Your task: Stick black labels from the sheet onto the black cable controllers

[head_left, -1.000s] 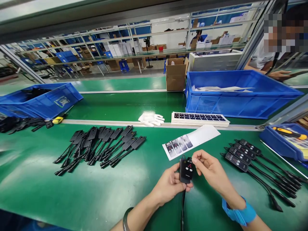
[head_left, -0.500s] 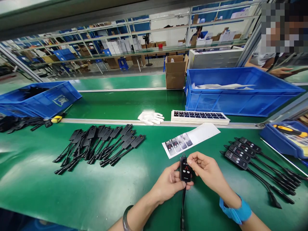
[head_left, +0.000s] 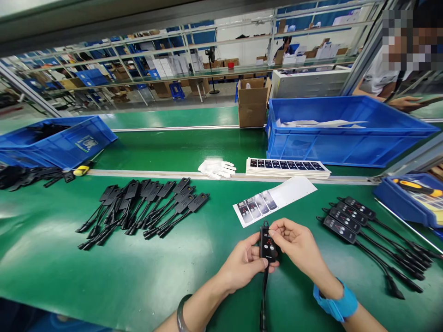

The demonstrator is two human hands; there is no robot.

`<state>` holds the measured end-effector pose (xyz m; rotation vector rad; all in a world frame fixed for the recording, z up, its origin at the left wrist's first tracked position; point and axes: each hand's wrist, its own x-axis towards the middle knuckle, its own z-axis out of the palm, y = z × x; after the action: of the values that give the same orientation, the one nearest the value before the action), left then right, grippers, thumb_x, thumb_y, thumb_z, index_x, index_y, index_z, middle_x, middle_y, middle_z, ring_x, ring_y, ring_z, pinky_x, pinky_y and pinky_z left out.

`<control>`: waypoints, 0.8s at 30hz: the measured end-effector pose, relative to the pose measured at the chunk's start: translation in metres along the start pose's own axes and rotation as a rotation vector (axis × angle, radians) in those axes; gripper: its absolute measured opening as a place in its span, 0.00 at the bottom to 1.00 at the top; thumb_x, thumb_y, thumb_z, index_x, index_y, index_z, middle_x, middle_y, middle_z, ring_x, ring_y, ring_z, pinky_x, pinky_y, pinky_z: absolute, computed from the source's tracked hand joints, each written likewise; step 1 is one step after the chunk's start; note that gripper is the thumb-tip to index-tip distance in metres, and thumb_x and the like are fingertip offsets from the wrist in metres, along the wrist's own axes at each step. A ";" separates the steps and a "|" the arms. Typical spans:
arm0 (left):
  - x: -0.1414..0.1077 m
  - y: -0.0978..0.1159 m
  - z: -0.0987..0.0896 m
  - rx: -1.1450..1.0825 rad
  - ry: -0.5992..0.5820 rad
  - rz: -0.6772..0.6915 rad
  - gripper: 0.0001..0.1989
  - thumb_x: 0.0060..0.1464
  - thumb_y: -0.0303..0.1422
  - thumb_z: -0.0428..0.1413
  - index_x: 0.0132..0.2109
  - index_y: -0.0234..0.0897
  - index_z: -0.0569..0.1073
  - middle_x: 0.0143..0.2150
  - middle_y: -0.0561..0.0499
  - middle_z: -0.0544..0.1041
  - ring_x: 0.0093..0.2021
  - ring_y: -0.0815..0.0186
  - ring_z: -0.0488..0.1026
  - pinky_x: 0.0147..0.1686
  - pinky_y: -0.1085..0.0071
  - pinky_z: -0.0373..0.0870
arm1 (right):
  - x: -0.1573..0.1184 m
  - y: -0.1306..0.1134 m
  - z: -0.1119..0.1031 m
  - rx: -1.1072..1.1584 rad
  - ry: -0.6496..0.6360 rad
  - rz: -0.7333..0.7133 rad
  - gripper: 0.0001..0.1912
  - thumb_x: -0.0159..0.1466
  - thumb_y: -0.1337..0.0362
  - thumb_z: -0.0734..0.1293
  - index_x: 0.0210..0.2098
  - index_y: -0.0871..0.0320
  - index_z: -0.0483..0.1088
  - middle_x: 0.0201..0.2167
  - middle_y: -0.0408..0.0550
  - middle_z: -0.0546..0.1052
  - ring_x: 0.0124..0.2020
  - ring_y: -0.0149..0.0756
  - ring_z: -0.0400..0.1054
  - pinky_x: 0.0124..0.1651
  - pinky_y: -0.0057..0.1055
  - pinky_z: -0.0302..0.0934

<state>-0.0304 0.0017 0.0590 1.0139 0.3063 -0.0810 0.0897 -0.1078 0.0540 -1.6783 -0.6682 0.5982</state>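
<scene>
My left hand [head_left: 242, 262] is closed around a small black controller box [head_left: 267, 251] with a hanging loop at the top and a cable trailing down. A dark label [head_left: 268, 241] with red marks and two white button shapes covers its face. At the upper right corner of that label, my right hand [head_left: 296, 242] pinches with thumb and forefinger. Just beyond the hands lies a white sticker sheet [head_left: 294, 190] with a few labels left at its left end. Labelled controllers [head_left: 341, 229] rest side by side on the right, while several unlabelled ones [head_left: 152, 193] are heaped on the left.
Behind the sheet sit a stack of label sheets [head_left: 287, 173] and a white glove [head_left: 217, 168]. Blue bins stand at left [head_left: 65, 145] and right [head_left: 332, 143], with a cardboard box [head_left: 252, 108] between. A small blue tray [head_left: 404, 198] holds a yellow-black cutter [head_left: 418, 187]. A co-worker's hand [head_left: 404, 103] shows at far right.
The controller box has shifted and tilted very slightly in my left hand. My right fingers stay at its upper corner, and the right wrist has moved a little to the left.
</scene>
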 end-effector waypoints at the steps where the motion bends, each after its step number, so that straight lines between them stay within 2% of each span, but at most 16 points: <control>1: 0.000 -0.001 0.000 0.001 0.003 0.000 0.26 0.46 0.28 0.61 0.54 0.34 0.68 0.36 0.45 0.78 0.36 0.65 0.76 0.39 0.71 0.70 | 0.000 0.000 0.000 0.000 0.002 0.001 0.12 0.57 0.55 0.67 0.27 0.58 0.70 0.19 0.41 0.67 0.19 0.29 0.60 0.20 0.25 0.58; 10: 0.002 -0.006 -0.003 0.043 0.009 0.031 0.25 0.48 0.28 0.60 0.54 0.33 0.67 0.36 0.45 0.77 0.35 0.66 0.75 0.38 0.72 0.70 | -0.002 0.004 0.001 0.015 0.026 0.016 0.10 0.56 0.57 0.68 0.28 0.58 0.71 0.19 0.40 0.68 0.19 0.28 0.61 0.20 0.24 0.58; 19: 0.001 -0.005 -0.003 0.060 0.004 -0.002 0.27 0.48 0.31 0.61 0.56 0.34 0.65 0.36 0.45 0.77 0.36 0.64 0.77 0.39 0.71 0.71 | -0.003 0.006 0.004 -0.028 0.068 0.002 0.10 0.56 0.57 0.68 0.28 0.57 0.70 0.20 0.42 0.71 0.20 0.31 0.65 0.22 0.26 0.62; 21: 0.001 -0.006 -0.004 0.058 0.007 -0.005 0.26 0.48 0.31 0.61 0.55 0.34 0.66 0.36 0.45 0.77 0.36 0.64 0.77 0.39 0.70 0.71 | -0.003 0.008 0.003 -0.049 0.080 -0.015 0.10 0.57 0.57 0.68 0.32 0.56 0.69 0.20 0.40 0.70 0.20 0.31 0.65 0.22 0.27 0.62; 24: 0.001 -0.008 -0.005 0.034 0.004 -0.001 0.26 0.47 0.32 0.62 0.53 0.33 0.67 0.37 0.44 0.77 0.36 0.63 0.77 0.39 0.69 0.71 | -0.001 0.010 0.000 -0.083 0.120 -0.039 0.16 0.56 0.58 0.69 0.42 0.54 0.64 0.21 0.37 0.69 0.20 0.30 0.64 0.21 0.26 0.61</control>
<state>-0.0319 0.0015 0.0498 1.0475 0.3102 -0.0857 0.0901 -0.1107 0.0442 -1.7597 -0.6452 0.4431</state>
